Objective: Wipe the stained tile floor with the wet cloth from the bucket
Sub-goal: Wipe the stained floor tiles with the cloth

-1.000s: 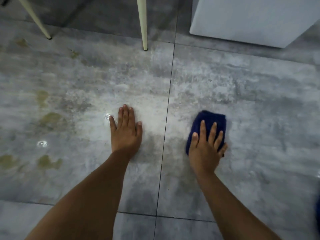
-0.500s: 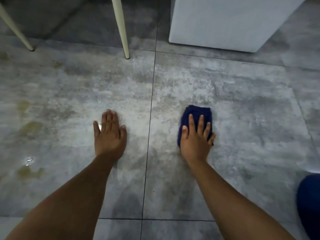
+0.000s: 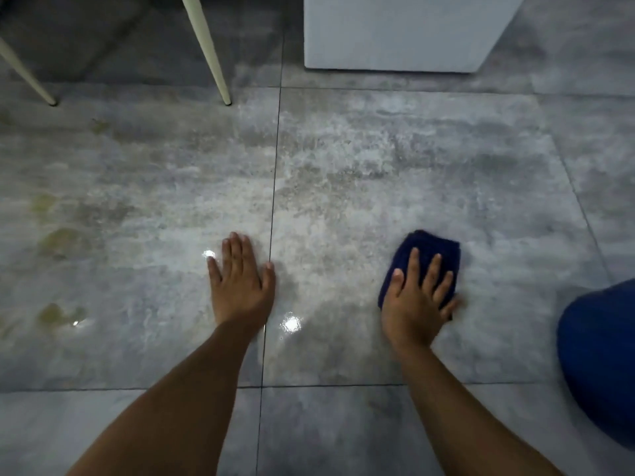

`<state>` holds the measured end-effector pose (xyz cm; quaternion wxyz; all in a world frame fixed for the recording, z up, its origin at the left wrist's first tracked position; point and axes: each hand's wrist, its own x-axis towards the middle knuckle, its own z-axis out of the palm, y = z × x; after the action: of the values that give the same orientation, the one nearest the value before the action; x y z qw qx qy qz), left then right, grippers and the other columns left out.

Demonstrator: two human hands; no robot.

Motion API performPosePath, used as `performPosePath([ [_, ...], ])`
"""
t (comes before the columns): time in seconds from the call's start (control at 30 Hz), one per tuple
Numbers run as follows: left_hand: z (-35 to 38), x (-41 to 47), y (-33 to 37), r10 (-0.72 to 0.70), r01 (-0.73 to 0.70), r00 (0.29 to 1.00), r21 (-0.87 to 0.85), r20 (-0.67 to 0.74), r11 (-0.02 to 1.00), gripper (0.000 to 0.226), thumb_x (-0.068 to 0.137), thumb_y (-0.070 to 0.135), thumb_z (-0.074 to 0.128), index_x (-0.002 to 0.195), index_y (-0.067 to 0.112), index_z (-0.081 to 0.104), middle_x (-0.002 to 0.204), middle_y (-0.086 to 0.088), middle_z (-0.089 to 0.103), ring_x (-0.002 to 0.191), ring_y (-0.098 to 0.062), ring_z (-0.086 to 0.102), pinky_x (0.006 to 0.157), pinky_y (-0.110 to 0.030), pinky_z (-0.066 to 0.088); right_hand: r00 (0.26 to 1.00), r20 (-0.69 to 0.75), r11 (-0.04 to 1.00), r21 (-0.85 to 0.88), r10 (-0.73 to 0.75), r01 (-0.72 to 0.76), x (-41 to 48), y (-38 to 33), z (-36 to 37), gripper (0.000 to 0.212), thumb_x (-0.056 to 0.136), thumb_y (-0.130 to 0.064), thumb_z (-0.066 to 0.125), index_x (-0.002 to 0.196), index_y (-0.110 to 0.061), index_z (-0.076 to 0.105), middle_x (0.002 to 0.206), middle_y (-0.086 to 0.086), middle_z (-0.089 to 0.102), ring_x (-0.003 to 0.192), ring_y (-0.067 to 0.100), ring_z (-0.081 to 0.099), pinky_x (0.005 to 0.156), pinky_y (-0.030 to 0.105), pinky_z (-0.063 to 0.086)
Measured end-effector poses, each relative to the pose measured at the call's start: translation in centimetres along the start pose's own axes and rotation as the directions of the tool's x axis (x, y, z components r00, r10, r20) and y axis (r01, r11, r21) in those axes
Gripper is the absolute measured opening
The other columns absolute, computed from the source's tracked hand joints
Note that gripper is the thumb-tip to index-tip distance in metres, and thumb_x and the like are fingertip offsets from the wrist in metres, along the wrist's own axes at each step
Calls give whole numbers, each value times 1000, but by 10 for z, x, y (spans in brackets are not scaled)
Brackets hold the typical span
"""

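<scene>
A folded dark blue cloth [image 3: 431, 250] lies flat on the grey tile floor [image 3: 343, 166], right of the centre grout line. My right hand [image 3: 414, 304] presses on its near half with fingers spread. My left hand [image 3: 240, 280] rests flat and empty on the floor just left of the grout line, thumb touching it. The floor around both hands shines wet. Several yellow-green stains [image 3: 56, 240] mark the tile at the far left.
Two cream chair legs [image 3: 213, 63] stand at the back left. A white box-like unit [image 3: 405, 32] sits at the back, right of centre. A dark blue rounded object [image 3: 601, 355] juts in at the right edge, possibly the bucket.
The view has tilted and drifted left, so both hands sit further right in frame. More of the blue object shows at the right. The cloth has slid slightly right on the tile.
</scene>
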<state>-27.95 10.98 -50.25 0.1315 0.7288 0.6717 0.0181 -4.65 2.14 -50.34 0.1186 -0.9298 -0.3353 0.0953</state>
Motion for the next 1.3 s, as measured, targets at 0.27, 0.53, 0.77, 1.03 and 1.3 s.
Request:
performPosePath([
  [0.27, 14, -14, 14, 32, -31, 999, -51, 17, 998, 68, 100, 49, 17, 153, 14, -8, 161, -3, -13, 145, -11, -20, 118, -41, -14, 946, 112, 950, -36, -303, 309, -49, -39, 9, 52, 99, -48, 28, 150, -37, 26, 160, 2, 17, 146, 31, 15, 114, 59, 9],
  [0.53, 8, -23, -9, 69, -69, 998, -17, 7, 997, 66, 101, 48, 15, 153, 14, -6, 161, -3, -12, 144, -10, -22, 119, -42, -12, 993, -9, 993, -22, 117, -117, -60, 38, 1, 52, 100, -40, 34, 151, -30, 27, 160, 7, 16, 145, 35, 14, 111, 62, 13],
  [0.77, 8, -22, 0, 58, -57, 998, -67, -1, 996, 65, 101, 46, 18, 154, 13, -3, 162, -4, -10, 145, -10, -19, 119, -41, -13, 981, 21, 982, -7, -191, 191, -73, -19, 10, 50, 98, -40, 37, 148, -32, 34, 157, 6, 25, 144, 34, 21, 113, 59, 8],
  [1.03, 17, -34, -13, 82, -82, 996, -19, 17, 996, 66, 100, 48, 14, 153, 13, -4, 162, -4, -11, 145, -11, -20, 119, -40, -14, 995, 24, 995, -29, 100, -99, -61, 33, 5, 52, 101, -41, 32, 151, -32, 23, 161, 5, 12, 146, 34, 10, 113, 63, 6],
  [1.3, 16, -29, 2, 95, -94, 995, -64, 6, 993, 66, 100, 49, 12, 152, 14, -6, 160, -3, -13, 143, -9, -24, 118, -39, -16, 981, 112, 984, -64, -158, 166, -52, -28, 10, 53, 101, -44, 29, 151, -36, 17, 162, 2, 7, 147, 30, 4, 114, 59, -1],
])
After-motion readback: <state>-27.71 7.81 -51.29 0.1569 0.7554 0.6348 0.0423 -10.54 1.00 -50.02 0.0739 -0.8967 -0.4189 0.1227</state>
